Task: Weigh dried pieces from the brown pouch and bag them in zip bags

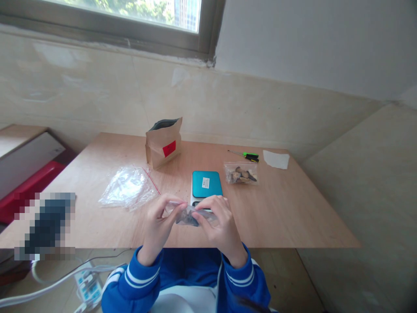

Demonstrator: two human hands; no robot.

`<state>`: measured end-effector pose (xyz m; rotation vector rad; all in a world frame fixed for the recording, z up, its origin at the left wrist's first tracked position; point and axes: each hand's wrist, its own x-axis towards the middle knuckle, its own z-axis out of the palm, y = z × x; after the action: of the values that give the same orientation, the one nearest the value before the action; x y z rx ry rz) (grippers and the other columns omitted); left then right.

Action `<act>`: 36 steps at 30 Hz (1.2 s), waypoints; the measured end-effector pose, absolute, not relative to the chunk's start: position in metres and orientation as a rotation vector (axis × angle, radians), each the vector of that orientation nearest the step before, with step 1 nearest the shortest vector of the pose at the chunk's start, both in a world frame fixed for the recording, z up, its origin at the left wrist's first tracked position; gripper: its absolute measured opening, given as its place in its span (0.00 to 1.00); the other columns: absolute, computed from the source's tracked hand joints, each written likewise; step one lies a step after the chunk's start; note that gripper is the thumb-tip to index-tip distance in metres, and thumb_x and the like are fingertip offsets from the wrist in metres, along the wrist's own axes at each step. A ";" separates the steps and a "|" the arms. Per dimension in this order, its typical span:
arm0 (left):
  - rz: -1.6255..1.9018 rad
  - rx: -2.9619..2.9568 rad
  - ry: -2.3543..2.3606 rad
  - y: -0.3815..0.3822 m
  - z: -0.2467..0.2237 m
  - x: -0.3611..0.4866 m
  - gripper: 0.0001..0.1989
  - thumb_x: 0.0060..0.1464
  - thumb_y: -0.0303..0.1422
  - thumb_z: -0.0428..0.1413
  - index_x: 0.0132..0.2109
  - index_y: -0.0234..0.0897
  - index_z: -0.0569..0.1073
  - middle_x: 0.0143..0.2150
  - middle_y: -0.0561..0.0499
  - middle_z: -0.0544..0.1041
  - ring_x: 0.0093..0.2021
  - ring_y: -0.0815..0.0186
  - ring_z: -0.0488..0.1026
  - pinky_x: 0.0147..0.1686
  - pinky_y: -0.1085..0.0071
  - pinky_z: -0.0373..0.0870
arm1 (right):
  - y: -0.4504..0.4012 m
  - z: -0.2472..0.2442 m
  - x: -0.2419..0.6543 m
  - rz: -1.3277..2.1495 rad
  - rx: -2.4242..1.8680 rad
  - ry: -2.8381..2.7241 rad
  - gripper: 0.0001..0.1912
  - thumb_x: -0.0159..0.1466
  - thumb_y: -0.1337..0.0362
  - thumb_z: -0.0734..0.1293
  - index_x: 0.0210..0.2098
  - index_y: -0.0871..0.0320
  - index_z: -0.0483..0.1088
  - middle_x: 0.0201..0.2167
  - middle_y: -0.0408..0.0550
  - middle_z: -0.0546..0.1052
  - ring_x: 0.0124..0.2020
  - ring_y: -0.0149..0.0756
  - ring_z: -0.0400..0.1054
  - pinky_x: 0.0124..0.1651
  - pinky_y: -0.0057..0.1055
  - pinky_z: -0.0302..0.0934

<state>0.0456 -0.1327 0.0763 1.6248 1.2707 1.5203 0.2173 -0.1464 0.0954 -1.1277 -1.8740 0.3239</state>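
Observation:
Between both hands, near the table's front edge, is a small clear zip bag [188,219] with dark pieces inside. My left hand [162,217] pinches its upper left edge between thumb and fingers. On the other side, my right hand [217,219] grips the bag's top edge with thumb and fingertips. Just beyond the hands lies a small digital scale with a teal plate [207,183]; its display is partly covered by my right hand. A second zip bag [241,173], filled with brown dried slices, rests right of the scale.
A stack of empty clear zip bags [125,188] lies at left. Behind it stands an open brown paper pouch [164,145] with a red label. Screwdrivers [249,155] and a white paper piece [276,159] lie at back right. A power strip [88,284] is on the floor.

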 end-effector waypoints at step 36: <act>1.513 1.685 1.324 -0.120 0.061 0.035 0.07 0.58 0.37 0.60 0.35 0.39 0.76 0.31 0.54 0.78 0.33 0.68 0.76 0.34 0.75 0.72 | -0.120 0.049 0.217 0.171 -1.110 -1.905 0.14 0.71 0.70 0.60 0.36 0.54 0.76 0.37 0.45 0.84 0.46 0.39 0.78 0.50 0.41 0.64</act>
<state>0.0352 -0.1204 0.0612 1.6851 1.3245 1.5133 0.2167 -0.1203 0.0493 -1.1095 -1.9053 0.1707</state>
